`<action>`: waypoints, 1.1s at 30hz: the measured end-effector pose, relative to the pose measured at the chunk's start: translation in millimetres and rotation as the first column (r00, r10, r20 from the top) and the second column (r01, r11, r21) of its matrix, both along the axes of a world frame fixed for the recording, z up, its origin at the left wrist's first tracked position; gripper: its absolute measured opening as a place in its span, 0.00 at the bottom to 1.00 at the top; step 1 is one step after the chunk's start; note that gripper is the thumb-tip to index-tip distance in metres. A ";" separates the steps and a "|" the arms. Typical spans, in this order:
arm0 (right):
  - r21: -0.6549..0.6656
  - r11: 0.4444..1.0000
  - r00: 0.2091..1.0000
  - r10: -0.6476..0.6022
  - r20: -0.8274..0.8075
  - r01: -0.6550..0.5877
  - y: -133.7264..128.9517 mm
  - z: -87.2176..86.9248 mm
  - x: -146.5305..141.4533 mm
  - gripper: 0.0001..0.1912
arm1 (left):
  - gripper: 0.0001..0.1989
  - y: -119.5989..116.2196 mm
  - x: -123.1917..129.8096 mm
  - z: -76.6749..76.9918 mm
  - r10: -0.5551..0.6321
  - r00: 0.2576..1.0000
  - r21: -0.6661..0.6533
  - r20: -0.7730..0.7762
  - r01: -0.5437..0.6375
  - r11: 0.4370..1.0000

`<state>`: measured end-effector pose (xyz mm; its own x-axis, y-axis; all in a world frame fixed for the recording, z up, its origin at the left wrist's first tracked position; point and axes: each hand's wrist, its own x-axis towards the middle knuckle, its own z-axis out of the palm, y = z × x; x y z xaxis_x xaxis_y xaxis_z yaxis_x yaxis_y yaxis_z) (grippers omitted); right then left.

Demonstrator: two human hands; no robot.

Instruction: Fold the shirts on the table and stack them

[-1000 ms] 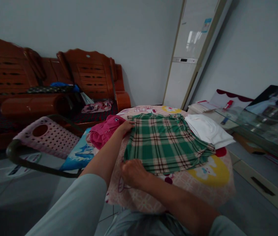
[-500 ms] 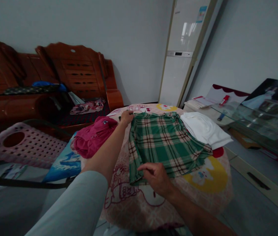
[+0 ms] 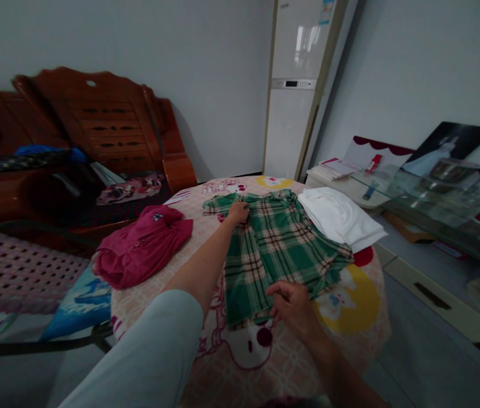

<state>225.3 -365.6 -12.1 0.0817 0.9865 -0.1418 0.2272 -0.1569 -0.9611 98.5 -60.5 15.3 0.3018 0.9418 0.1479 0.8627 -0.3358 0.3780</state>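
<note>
A green plaid shirt (image 3: 299,243) lies spread on a round table with a patterned pink cloth (image 3: 291,362). My left hand (image 3: 238,212) is closed at the upper left of the shirt, by the top of a front edge; a short sleeve shows to its left. Near the bottom hem, my right hand (image 3: 293,303) has its fingers curled at the lower end of that same edge. The fingertips of both hands are partly hidden. A folded white garment (image 3: 342,218) touches the shirt's right side, and a magenta garment (image 3: 141,246) lies bunched at the table's left.
Behind on the left stands a carved wooden sofa (image 3: 107,124) with cloths on it. A pink woven chair (image 3: 22,266) and blue cushion (image 3: 82,306) are beside the table. A tall white air conditioner (image 3: 293,113) stands at the back, a glass shelf (image 3: 427,209) at the right.
Both hands have moved right over the shirt. Its left front panel now shows wider, and the left sleeve has come into sight. The view has turned a little to the right.
</note>
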 end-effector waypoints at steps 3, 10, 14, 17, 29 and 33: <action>0.022 0.998 0.999 -0.055 0.001 0.054 -3.3 0.2 5.1 0.10 | 0.18 1.5 -1.3 4.1 -0.006 0.999 -0.001 -0.049 0.006 1.000; 0.241 0.970 0.922 -0.131 0.364 0.043 -8.3 3.1 12.2 0.10 | 0.19 8.5 -5.8 5.5 -0.127 0.987 -0.014 -0.099 0.127 0.992; 0.236 0.972 0.825 -0.133 0.550 0.000 -10.8 4.0 11.2 0.11 | 0.21 10.0 -5.5 -2.9 -0.175 0.979 0.005 -0.103 0.177 0.984; 0.185 0.982 0.758 -0.095 0.646 -0.035 -12.3 2.7 11.5 0.11 | 0.22 8.7 -4.8 -7.6 -0.210 0.975 0.001 -0.079 0.210 0.978; 0.181 0.886 0.546 0.093 0.832 -0.428 10.3 54.0 2.3 0.10 | 0.16 -11.9 -38.0 -2.0 0.118 0.981 0.116 0.152 -0.137 0.984; 0.237 0.723 0.508 0.181 0.842 -0.649 42.7 46.3 -17.3 0.15 | 0.15 -23.4 -55.3 -9.0 0.185 0.980 0.060 0.077 -0.190 0.980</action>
<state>208.0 -322.8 34.2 -0.5189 0.8222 0.2340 0.7610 0.5690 -0.3117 43.2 -83.9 6.3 0.1076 0.9680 0.2266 0.8846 -0.1972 0.4226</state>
